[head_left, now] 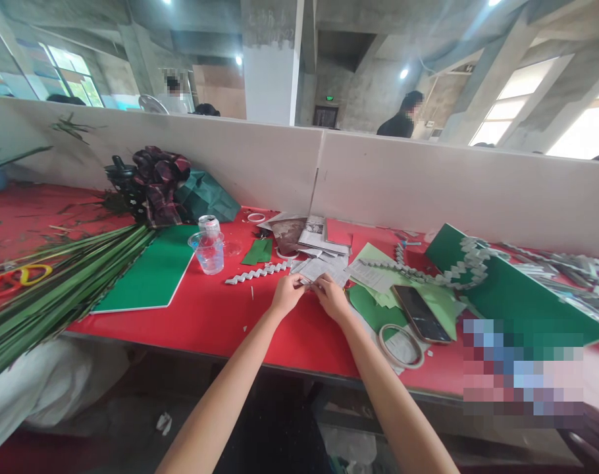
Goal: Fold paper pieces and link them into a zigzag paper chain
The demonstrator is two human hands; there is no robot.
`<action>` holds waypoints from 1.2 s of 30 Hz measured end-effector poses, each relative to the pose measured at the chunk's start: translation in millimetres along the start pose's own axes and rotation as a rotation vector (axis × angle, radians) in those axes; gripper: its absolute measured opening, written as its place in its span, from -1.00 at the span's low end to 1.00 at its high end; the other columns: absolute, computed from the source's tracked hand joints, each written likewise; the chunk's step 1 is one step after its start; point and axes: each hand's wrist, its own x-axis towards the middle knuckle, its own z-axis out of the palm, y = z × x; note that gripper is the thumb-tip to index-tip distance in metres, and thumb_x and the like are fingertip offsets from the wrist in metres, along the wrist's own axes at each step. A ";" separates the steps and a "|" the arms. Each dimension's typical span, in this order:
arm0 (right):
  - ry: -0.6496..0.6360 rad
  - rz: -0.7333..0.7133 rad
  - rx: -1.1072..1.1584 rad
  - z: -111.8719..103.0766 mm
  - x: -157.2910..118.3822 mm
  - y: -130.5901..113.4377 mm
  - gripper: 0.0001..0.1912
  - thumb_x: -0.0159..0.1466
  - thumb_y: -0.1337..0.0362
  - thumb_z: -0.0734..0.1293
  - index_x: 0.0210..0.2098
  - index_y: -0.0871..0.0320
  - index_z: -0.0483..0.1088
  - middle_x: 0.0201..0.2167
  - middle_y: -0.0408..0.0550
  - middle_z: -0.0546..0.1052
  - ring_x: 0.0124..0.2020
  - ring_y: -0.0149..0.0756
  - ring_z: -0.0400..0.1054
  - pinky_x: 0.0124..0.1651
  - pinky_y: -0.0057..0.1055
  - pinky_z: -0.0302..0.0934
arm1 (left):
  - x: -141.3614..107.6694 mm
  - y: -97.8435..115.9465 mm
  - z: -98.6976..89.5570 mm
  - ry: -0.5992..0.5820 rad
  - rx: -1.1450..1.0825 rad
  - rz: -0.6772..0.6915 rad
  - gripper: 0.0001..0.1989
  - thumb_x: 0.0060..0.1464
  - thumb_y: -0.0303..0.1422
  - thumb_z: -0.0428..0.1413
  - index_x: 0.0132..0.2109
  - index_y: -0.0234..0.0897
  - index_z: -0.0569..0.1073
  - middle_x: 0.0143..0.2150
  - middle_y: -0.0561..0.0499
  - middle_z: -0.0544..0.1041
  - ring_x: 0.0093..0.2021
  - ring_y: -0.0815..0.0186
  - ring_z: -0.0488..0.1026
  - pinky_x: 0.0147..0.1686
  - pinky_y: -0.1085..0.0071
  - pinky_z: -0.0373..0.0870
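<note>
The left hand (287, 295) and right hand (332, 296) pinch a small, greyish-white paper piece (307, 285) between their fingers.

Location: a workshop or craft workroom. Evidence: long bench (240, 322) with a red top, spanning the frame; white partition (403, 184) along its far side. On it, at left, a bundle of long green leaves (82, 270) with plant scraps around; at centre and right, folded paper chains (260, 272), cut paper (324, 268) and green boards (146, 273). Building shell is unfinished: bare concrete ceiling (359, 16) and beams, part-painted pillar (270, 66) at upper centre, large windows at upper left and upper right. Green exit sign (330, 98), upper centre. People beyond partition.
</note>
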 end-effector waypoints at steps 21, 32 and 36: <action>0.007 0.096 0.244 -1.9 4.9 -4.5 -0.72 0.29 0.09 0.17 -0.32 0.14 0.39 -0.46 -0.10 0.47 -0.49 -0.36 0.29 -0.42 -0.45 0.16 | 1.5 11.0 -6.9 0.165 -0.069 -0.026 -0.82 -0.03 -0.32 0.17 -0.25 -0.31 0.51 -0.39 -0.03 0.57 -0.33 0.21 0.53 -0.26 0.37 0.40; 0.052 0.082 0.190 1.5 5.0 -4.7 -0.78 0.30 0.13 0.13 -0.33 0.13 0.29 -0.50 -0.14 0.42 -0.50 -0.34 0.27 -0.38 -0.43 0.12 | 0.2 15.9 -5.3 0.159 -0.065 -0.027 -0.80 -0.05 -0.30 0.19 -0.26 -0.31 0.52 -0.39 -0.03 0.58 -0.32 0.20 0.53 -0.29 0.37 0.41; 0.098 0.099 0.115 0.7 4.7 -4.4 -0.78 0.29 0.15 0.14 -0.41 0.12 0.24 -0.54 -0.14 0.40 -0.51 -0.34 0.25 -0.38 -0.44 0.07 | -1.1 19.1 -4.0 0.167 -0.002 0.039 -0.81 -0.03 -0.31 0.17 -0.26 -0.32 0.51 -0.34 -0.05 0.59 -0.31 0.21 0.53 -0.29 0.39 0.41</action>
